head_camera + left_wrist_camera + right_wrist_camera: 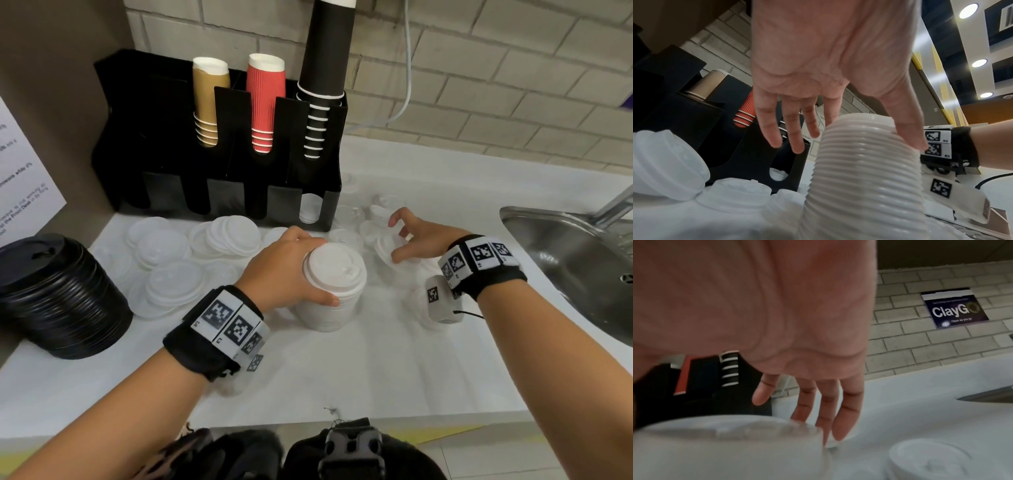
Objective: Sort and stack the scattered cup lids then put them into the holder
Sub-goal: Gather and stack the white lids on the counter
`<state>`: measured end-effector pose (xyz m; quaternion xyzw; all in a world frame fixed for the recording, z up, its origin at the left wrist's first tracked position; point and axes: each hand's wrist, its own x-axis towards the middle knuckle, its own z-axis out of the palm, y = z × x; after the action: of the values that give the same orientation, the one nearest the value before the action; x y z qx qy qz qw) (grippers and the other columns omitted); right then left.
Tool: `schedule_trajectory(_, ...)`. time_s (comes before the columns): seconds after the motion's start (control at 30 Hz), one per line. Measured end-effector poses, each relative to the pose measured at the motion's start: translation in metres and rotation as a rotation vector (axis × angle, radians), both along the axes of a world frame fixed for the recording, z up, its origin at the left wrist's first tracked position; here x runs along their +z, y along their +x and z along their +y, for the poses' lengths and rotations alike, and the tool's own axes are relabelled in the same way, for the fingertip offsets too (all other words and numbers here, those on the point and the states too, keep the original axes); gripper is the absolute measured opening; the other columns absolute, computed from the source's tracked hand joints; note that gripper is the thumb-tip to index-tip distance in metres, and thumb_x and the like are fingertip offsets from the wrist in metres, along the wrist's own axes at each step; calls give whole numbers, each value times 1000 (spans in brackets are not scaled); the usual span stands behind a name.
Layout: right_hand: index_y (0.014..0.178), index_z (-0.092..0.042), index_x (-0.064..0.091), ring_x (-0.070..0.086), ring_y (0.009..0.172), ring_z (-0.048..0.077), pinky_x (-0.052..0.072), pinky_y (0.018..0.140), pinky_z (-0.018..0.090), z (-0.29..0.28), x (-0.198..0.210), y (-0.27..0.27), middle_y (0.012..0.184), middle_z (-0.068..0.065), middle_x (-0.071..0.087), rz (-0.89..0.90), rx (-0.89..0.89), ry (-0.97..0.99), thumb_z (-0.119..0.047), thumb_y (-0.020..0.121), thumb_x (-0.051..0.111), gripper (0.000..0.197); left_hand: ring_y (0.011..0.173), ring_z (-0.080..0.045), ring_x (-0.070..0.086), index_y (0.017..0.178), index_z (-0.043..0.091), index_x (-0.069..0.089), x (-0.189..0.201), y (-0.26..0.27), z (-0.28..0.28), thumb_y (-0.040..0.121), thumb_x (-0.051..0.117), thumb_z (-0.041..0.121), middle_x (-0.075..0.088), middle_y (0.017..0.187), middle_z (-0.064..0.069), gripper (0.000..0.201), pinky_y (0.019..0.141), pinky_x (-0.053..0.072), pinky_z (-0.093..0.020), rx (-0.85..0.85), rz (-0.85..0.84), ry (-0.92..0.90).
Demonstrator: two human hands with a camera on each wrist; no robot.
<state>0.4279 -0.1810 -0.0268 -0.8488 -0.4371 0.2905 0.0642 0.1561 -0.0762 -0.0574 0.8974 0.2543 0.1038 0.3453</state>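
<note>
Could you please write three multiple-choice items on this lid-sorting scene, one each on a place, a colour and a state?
1. Where is the black lid stack?
A. far left of the counter
B. in the sink
C. inside the holder

2. What colour are the middle cups in the holder?
A. blue
B. red
C. green

3. What is the left hand doing?
A. gripping the white lid stack
B. resting flat
C. holding a cup

Answers: A, it stands at the counter's left edge; B, ribbed red sleeves show; A, fingers and thumb wrap the stack's top.

Steel sink (pixel 561 240) right; paper cups (pixel 265 102) behind.
</note>
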Motion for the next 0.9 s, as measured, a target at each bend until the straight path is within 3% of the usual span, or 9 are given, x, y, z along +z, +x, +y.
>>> schedule_trajectory(0.17,111,-33,41,54,88,18,45,77,25,-3,13,-29,108,4,45,274,-43,399,-11,79,73,50,110,-11,50,133,38,50,0,6,1,58,89,49,42,122,14,85,91,45,-33,2,-7,-8)
schedule_trajectory(0.3,111,-34,52,56,87,13,49,81,28,-6,26,-59,103,2,48,476,57,506,-15,69,70,49,111,-15,51,138,33,46,2,10,1,60,87,50,42,119,12,89,92,47,-36,16,9,6)
schedule_trajectory(0.47,118,-34,57,55,104,16,48,92,29,-6,30,-81,111,1,55,322,171,446,-24,69,74,52,116,-21,54,150,24,26,4,12,-1,58,89,48,51,132,2,114,94,48,-40,40,-17,-20)
schedule_trajectory(0.57,118,-37,59,51,106,13,46,89,25,-2,29,-88,114,-4,54,242,233,419,-17,76,78,50,108,-19,58,152,22,16,3,12,0,57,91,45,56,117,7,123,88,49,-35,46,-64,-49)
schedule_trajectory(0.7,117,-45,58,49,110,11,43,89,22,5,31,-96,117,-1,50,96,289,363,-19,74,79,54,94,-14,59,154,22,5,1,11,1,54,93,41,47,91,24,134,83,48,-31,67,-122,-80)
schedule_trajectory(0.9,115,-46,58,47,108,14,40,84,20,12,29,-110,114,2,50,-22,338,353,-22,69,80,57,103,-19,62,154,22,1,0,10,-1,56,93,40,61,122,3,136,83,47,-28,64,-113,-87)
